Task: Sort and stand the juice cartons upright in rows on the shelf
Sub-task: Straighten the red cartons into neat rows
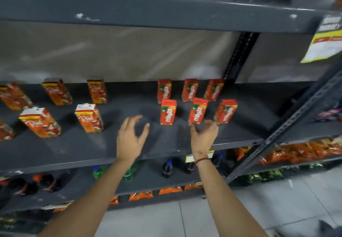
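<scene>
On the dark grey shelf (166, 144), several red Maaza cartons stand upright in two rows at the right, the front middle one (197, 110) just beyond my right hand. Several orange Real cartons stand upright at the left, the nearest one (89, 118) left of my left hand. My left hand (131, 138) hovers over the bare middle of the shelf with fingers spread and nothing in it. My right hand (203, 137) is open too, fingers curled, close below the front Maaza row without touching it.
The shelf above (148, 13) overhangs close over the cartons. A slanted metal upright (288, 118) bounds the shelf at the right, and a yellow price sign (325, 40) hangs there. Dark and green bottles (166, 168) stand on the shelf below. Orange snack bags (303, 151) fill the right bay.
</scene>
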Available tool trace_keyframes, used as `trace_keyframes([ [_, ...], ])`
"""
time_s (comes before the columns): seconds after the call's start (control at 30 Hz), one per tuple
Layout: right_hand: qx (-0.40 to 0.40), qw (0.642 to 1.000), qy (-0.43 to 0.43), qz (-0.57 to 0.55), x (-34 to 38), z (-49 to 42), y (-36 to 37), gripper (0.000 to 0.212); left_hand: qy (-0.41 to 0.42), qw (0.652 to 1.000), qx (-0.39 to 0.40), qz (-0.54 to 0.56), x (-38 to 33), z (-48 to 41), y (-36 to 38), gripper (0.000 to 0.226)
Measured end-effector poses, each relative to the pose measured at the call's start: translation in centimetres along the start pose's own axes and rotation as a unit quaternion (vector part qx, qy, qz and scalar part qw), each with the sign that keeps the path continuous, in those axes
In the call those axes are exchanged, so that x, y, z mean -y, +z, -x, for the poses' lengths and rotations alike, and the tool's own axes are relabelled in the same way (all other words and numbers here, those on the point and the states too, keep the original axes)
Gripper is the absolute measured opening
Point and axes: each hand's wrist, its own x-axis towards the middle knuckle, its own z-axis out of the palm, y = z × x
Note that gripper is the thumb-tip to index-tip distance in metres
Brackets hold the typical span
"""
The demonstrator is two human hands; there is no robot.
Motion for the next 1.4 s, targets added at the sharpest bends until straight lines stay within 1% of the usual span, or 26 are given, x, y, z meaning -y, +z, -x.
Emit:
trace_keyframes([
  [0.07,0.007,1.0,0.018,0.008,-0.4,-1.2,0.0,0.068,-0.042,0.998,0.043,0.027,-2.3,-0.8,3.1,0.057],
  [0.13,0.034,0.999,0.019,0.033,-0.5,-2.1,0.5,0.076,-0.113,0.991,0.046,0.046,-3.8,-1.2,5.6,0.074],
  [0.2,0.059,0.997,0.021,0.052,-0.5,-2.9,1.0,0.081,-0.177,0.983,0.02,0.049,-4.5,-1.3,7.6,0.079],
  [0.23,0.064,0.996,0.021,0.056,-0.4,-3.1,1.2,0.083,-0.191,0.981,0.006,0.036,-4.7,-1.3,8.3,0.076],
  [0.37,0.066,0.995,0.024,0.066,-0.8,-3.9,1.9,0.074,-0.192,0.98,-0.035,-0.049,-5.1,-1.3,10.4,0.061],
  [0.5,0.058,0.996,0.017,0.064,-0.8,-4.3,2.2,0.058,-0.198,0.977,-0.059,-0.059,-5.2,-2.2,10.9,0.049],
  [0.57,0.063,0.996,0.013,0.065,-1.0,-4.3,2.2,0.056,-0.199,0.977,-0.063,-0.053,-5.0,-2.2,11.0,0.045],
  [0.83,0.106,0.992,-0.004,0.066,-1.7,-4.0,1.1,0.05,-0.207,0.974,-0.086,-0.031,-5.6,-0.6,11.3,0.046],
  [1.1,0.109,0.992,-0.009,0.069,-1.8,-3.8,0.9,0.05,-0.207,0.974,-0.082,-0.043,-5.8,-0.3,11.2,0.048],
  [1.27,0.128,0.989,-0.012,0.072,-1.8,-3.8,0.8,0.056,-0.202,0.975,-0.081,-0.051,-5.8,-0.3,11.2,0.048],
  [1.4,0.124,0.989,-0.013,0.08,-1.9,-3.6,0.8,0.055,-0.2,0.975,-0.081,-0.056,-5.8,-0.2,11.2,0.047],
])
